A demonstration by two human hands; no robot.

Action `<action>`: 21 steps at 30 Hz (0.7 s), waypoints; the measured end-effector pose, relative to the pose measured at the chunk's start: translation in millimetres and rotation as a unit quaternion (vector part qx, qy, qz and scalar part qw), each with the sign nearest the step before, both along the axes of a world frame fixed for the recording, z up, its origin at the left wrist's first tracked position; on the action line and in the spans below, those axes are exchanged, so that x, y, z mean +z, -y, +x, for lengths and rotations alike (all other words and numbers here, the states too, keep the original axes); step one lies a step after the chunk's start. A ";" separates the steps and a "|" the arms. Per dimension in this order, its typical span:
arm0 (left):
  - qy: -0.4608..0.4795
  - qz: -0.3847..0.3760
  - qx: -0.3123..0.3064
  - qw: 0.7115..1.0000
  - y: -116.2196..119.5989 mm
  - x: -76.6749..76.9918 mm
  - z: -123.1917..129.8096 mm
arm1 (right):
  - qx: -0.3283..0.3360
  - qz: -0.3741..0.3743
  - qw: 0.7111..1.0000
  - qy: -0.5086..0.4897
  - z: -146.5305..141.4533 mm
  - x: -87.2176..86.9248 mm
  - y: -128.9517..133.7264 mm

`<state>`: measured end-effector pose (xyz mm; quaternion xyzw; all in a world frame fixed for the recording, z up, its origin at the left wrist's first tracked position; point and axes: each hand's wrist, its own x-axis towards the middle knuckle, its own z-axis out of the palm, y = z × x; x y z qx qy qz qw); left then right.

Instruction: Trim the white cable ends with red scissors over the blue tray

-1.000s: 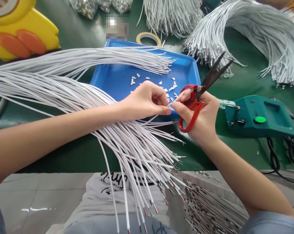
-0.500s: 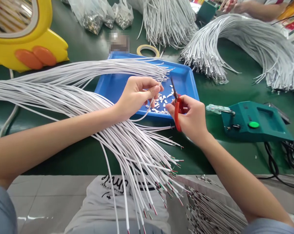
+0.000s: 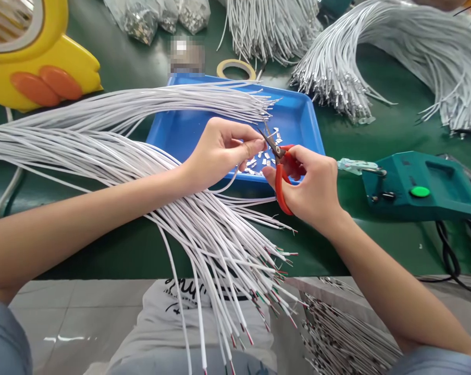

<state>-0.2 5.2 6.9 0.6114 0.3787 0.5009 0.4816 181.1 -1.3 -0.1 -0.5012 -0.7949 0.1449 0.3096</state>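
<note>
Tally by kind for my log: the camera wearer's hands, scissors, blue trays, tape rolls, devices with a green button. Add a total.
Left hand and right hand: 2
Scissors: 1
Blue tray: 1
Tape roll: 1
Green-buttoned device: 1
Total: 6

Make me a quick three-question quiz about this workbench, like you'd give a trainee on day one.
1. Which hand holds the red-handled scissors?
2. True or false: the teal device with the green button stands inside the blue tray.
3. Fill in the blank: the left hand pinches a white ____.

Key:
1. The right hand.
2. False; it stands on the table, to the right of the tray.
3. Cable.
</note>
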 end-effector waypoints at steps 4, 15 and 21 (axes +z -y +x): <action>-0.011 -0.008 0.005 1.000 0.3 -0.1 0.2 | 0.008 0.003 1.000 -0.002 0.7 0.0 -0.5; 0.009 0.030 -0.007 0.999 -1.4 -2.0 0.5 | 0.004 -0.015 1.000 0.014 -0.3 3.2 0.6; 0.021 0.040 -0.002 0.999 -1.9 -3.9 1.1 | 0.018 -0.057 0.998 -0.027 -0.3 2.7 -0.3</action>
